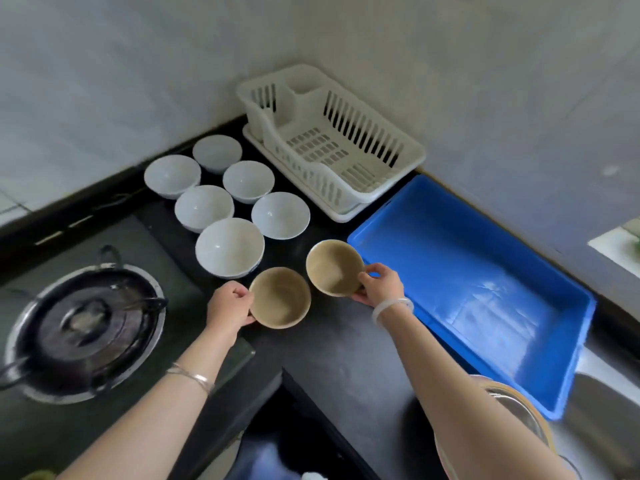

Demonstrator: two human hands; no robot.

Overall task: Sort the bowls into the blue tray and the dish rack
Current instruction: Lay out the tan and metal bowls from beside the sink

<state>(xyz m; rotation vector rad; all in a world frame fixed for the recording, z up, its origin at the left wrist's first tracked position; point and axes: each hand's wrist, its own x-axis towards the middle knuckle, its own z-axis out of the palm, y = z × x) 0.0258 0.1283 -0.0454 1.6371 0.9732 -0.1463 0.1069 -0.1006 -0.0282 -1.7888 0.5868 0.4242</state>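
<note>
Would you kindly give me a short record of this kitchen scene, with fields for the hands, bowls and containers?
held left: left hand grips nearer tan round bowl by its rim
held right: right hand grips farther tan round bowl, tilted
loose: six white round bowls on black countertop
rack: cream plastic dish rack, no bowls inside
tray: blue plastic tray, no bowls inside
</note>
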